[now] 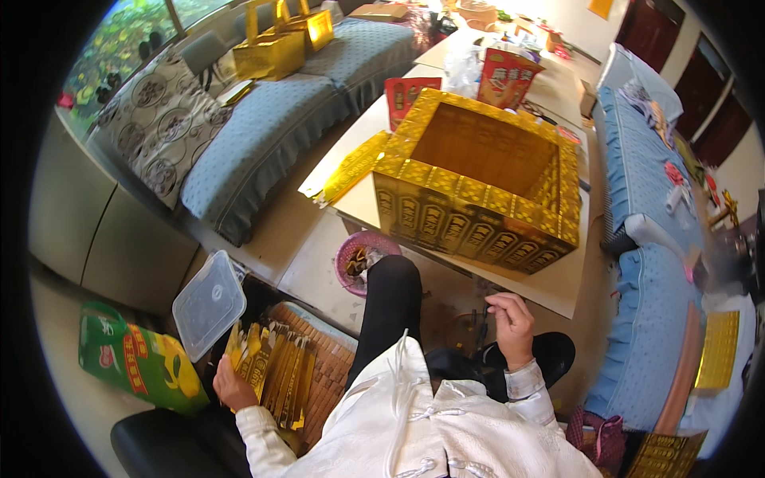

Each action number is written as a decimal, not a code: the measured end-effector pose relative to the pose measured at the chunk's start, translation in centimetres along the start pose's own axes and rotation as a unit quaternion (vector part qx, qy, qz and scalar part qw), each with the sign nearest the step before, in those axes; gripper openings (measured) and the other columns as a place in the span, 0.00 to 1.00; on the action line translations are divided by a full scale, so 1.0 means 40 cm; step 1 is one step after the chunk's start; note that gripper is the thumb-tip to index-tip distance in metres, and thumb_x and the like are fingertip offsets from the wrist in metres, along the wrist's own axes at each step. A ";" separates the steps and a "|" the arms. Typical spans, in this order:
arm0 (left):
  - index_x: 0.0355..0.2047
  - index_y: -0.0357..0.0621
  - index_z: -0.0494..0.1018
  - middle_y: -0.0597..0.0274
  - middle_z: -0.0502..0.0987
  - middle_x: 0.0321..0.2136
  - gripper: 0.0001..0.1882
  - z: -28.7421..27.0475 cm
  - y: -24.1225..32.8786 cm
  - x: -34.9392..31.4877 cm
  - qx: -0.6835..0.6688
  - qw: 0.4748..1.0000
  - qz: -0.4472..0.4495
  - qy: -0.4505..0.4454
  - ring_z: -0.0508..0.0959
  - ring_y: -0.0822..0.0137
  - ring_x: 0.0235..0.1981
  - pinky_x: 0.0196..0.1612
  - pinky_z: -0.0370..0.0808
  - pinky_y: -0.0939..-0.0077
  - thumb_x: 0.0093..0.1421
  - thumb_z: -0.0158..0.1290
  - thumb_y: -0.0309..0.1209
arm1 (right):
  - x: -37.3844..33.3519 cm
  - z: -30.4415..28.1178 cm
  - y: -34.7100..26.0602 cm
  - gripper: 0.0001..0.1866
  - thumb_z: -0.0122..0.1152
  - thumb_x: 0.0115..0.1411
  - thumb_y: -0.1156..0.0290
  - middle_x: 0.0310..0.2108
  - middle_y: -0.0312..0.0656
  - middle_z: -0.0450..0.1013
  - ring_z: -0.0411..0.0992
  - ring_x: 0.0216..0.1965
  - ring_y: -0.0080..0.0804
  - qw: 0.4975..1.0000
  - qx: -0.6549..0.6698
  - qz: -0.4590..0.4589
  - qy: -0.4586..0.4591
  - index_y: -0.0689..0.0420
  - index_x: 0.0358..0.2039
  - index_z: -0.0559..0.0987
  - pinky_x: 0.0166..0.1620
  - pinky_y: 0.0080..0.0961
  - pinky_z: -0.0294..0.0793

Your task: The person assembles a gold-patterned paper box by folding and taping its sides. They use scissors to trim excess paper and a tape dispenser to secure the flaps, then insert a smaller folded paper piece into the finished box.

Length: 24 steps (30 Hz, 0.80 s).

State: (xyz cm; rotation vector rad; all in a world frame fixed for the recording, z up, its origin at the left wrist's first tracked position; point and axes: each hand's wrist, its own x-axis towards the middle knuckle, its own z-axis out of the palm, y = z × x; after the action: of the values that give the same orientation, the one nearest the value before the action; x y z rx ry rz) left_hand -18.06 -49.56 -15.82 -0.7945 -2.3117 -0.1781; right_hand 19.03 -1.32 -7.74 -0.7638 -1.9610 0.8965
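My left hand [233,385] is low at the left, its fingers closed at the edge of a bundle of folded gold paper strips [279,370]. The strips lie fanned out on a woven brown mat [328,368] beside my left leg. My right hand [512,320] is raised over my right knee, with thumb and fingers pinched on a thin dark object [484,325] whose kind I cannot make out. In front of me a large open box built of folded gold paper [470,239] stands on the pale table [550,293]. Flat gold paper pieces [355,169] lie left of it.
A clear plastic lid [210,303] leans by the mat, near a green bag [131,358]. A pink basket [351,267] with scraps sits on the floor under the table edge. Red packets [506,78] stand behind the box. Blue-covered sofas [271,127] flank the table; gold paper baskets [269,57] rest on one.
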 end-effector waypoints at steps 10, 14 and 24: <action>0.38 0.30 0.80 0.54 0.79 0.24 0.12 -0.258 0.464 0.358 -0.349 0.922 0.014 0.165 0.73 0.66 0.21 0.24 0.65 0.68 0.73 0.55 0.29 | 0.030 0.168 -0.265 0.52 0.77 0.57 0.53 0.69 0.54 0.61 0.62 0.69 0.50 0.954 0.035 -0.210 -0.210 0.59 0.74 0.58 0.71 0.43 0.62; 0.59 0.32 0.73 0.52 0.80 0.49 0.19 -0.309 0.790 0.437 -0.703 0.701 -0.053 0.107 0.80 0.63 0.44 0.50 0.77 0.69 0.76 0.47 0.34 | -0.011 0.216 -0.285 0.65 0.80 0.53 0.53 0.74 0.60 0.50 0.52 0.75 0.57 0.957 0.103 -0.171 -0.211 0.63 0.77 0.45 0.75 0.47 0.53; 0.71 0.40 0.54 0.53 0.63 0.67 0.65 -0.345 1.010 0.489 -0.858 0.375 0.065 -0.346 0.71 0.59 0.62 0.58 0.77 0.59 0.47 0.70 0.69 | -0.052 0.022 -0.227 0.63 0.81 0.54 0.64 0.72 0.53 0.50 0.54 0.72 0.46 0.954 0.239 0.018 -0.181 0.59 0.78 0.43 0.73 0.42 0.56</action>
State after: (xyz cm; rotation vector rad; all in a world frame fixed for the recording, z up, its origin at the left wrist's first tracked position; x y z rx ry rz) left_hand 1.95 -11.88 3.83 -2.1863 -1.6709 -2.9662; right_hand 17.62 -8.28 -1.63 -0.3692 -1.9156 1.5486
